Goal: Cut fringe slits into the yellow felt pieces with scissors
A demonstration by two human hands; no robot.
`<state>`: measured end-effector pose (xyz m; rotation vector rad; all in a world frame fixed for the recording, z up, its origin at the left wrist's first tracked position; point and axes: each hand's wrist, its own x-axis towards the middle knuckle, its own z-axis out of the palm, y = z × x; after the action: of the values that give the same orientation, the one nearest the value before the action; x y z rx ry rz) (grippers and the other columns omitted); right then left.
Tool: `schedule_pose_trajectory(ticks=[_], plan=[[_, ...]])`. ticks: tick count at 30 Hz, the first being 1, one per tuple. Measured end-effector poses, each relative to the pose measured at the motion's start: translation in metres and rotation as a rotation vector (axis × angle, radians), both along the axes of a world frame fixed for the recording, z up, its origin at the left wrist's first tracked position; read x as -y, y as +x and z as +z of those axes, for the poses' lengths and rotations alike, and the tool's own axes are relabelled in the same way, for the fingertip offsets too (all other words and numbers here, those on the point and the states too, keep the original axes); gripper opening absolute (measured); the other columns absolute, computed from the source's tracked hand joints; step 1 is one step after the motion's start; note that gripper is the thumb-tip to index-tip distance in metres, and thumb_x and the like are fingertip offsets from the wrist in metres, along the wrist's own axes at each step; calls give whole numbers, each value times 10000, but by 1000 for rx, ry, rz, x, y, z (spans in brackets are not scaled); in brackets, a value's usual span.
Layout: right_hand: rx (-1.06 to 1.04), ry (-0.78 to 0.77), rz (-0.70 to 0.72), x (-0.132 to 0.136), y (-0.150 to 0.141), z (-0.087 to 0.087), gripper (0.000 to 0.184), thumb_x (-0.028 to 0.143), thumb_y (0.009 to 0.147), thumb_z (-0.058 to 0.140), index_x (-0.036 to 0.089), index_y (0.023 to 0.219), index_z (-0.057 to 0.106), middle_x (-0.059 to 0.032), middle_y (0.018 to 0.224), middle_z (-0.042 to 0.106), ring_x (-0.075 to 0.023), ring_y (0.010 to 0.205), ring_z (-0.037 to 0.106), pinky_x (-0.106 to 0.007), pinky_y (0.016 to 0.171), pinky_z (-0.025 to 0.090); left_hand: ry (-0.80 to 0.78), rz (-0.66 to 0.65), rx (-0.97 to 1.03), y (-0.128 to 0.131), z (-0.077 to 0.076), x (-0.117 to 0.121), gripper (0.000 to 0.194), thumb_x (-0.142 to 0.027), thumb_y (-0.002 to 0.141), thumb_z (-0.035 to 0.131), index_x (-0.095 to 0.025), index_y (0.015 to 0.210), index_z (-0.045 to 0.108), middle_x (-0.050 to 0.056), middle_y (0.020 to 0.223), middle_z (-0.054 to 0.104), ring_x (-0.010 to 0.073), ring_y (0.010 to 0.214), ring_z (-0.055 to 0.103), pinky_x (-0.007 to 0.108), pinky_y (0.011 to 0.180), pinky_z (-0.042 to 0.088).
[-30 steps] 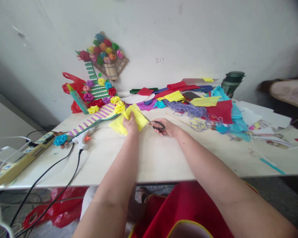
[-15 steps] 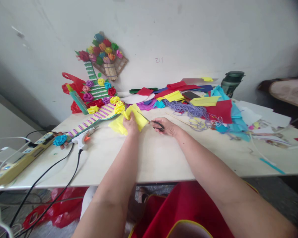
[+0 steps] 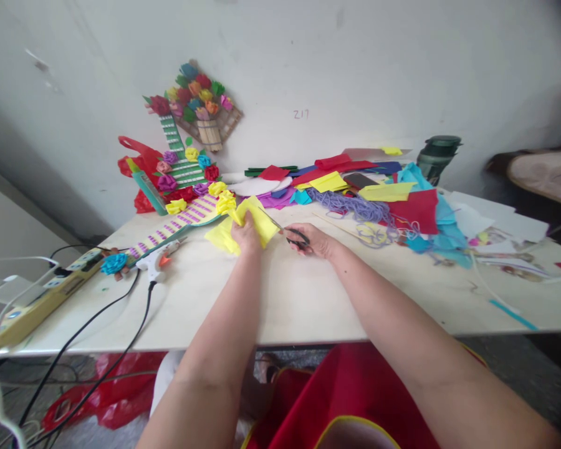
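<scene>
My left hand (image 3: 247, 236) is closed on a folded sheet of yellow paper (image 3: 257, 219), held just above the table (image 3: 280, 299). My right hand (image 3: 314, 239) grips black-handled scissors (image 3: 293, 236), whose blades point left into the paper's right edge. Both forearms reach out from the near edge toward the middle of the table. Small yellow paper flowers (image 3: 225, 201) lie just beyond the paper.
A glue gun (image 3: 158, 260) with a black cord and a power strip (image 3: 42, 298) lie at the left. Paper-flower crafts (image 3: 187, 153) lean on the wall. Coloured paper sheets (image 3: 393, 190), purple yarn (image 3: 355, 207) and a dark green bottle (image 3: 438, 156) crowd the back right.
The scissors' blades have worked slightly at the paper's edge; both hands stay in nearly the same place.
</scene>
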<state>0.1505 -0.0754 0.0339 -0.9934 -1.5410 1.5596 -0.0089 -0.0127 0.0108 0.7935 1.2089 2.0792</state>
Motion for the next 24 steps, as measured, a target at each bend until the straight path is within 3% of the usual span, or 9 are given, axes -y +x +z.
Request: schedule_pose_trajectory(ticks=[9, 24], plan=[[18, 13, -21, 3, 0, 5, 192, 333, 769, 537, 152, 827, 509, 56, 451, 490, -44, 296, 391, -146, 267, 206, -23, -30, 7, 6, 5, 6, 213, -303, 696, 618, -130, 816, 587, 56, 774, 621, 134, 658, 582, 243, 596, 478], [-37, 13, -49, 1, -2, 2, 214, 314, 730, 577, 147, 851, 519, 75, 442, 467, -32, 292, 344, -141, 271, 238, 17, -48, 11, 9, 3, 5, 233, -301, 684, 631, -124, 828, 585, 67, 798, 626, 132, 663, 585, 261, 622, 485]])
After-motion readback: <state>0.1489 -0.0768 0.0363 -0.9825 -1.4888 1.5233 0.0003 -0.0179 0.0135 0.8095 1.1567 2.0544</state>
